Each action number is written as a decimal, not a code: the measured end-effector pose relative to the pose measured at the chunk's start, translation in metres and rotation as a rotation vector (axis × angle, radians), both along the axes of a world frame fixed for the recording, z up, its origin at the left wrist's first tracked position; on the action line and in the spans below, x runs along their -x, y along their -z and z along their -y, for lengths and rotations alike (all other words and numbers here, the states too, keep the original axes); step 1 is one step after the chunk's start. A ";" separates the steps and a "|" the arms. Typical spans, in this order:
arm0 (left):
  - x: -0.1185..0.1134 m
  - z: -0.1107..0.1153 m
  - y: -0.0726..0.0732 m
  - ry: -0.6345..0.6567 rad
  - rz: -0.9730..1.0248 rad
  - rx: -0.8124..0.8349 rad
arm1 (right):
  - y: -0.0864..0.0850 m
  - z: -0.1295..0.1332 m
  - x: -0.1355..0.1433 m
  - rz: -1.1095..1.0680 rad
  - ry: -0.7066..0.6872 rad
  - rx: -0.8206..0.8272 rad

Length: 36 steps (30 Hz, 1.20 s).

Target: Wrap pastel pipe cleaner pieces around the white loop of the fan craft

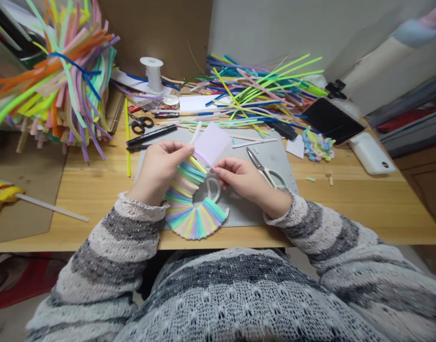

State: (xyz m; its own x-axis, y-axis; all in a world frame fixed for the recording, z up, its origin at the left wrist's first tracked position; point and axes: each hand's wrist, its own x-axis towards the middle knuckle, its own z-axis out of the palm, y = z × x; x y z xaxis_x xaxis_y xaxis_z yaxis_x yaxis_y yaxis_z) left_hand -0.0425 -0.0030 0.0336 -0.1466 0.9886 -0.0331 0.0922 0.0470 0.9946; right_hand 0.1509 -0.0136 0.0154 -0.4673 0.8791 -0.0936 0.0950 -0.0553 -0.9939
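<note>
A curved band of pastel pipe cleaners in yellow, pink, mint, blue and purple hangs in a C shape over the grey mat. My left hand has its thumb and fingers closed on the band's upper end. Between my hands a lavender square card stands tilted at that end. My right hand pinches the right end of a thin lavender pipe cleaner along the card's lower edge. White pipe-cleaner loops show inside the curve. White-handled scissors lie open just beyond my right hand.
The grey cutting mat lies on the wooden table. A pile of loose pipe cleaners spreads along the back, with a tied bundle at left. Black scissors, markers, a yellow glue gun and a dark tablet-like slab lie around.
</note>
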 end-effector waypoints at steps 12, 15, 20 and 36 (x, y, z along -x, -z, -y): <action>0.006 0.012 -0.025 0.310 -0.246 -0.094 | -0.013 -0.019 -0.017 0.151 -0.201 0.182; 0.004 0.018 -0.031 0.541 -0.478 -0.284 | -0.015 -0.026 -0.021 0.164 -0.279 0.291; -0.003 0.019 -0.023 0.718 -0.791 -0.542 | -0.019 -0.027 -0.017 0.180 -0.238 0.317; -0.009 0.015 -0.009 0.698 -1.029 -0.652 | -0.017 -0.037 -0.012 0.538 -0.114 -0.543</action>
State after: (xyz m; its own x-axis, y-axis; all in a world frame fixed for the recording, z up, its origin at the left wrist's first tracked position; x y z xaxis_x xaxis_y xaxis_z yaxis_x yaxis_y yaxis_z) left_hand -0.0338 -0.0180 0.0429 0.6970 0.6624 0.2747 0.5954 -0.7481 0.2930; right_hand 0.1628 0.0235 0.0320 -0.5699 0.8159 0.0972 0.5483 0.4657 -0.6946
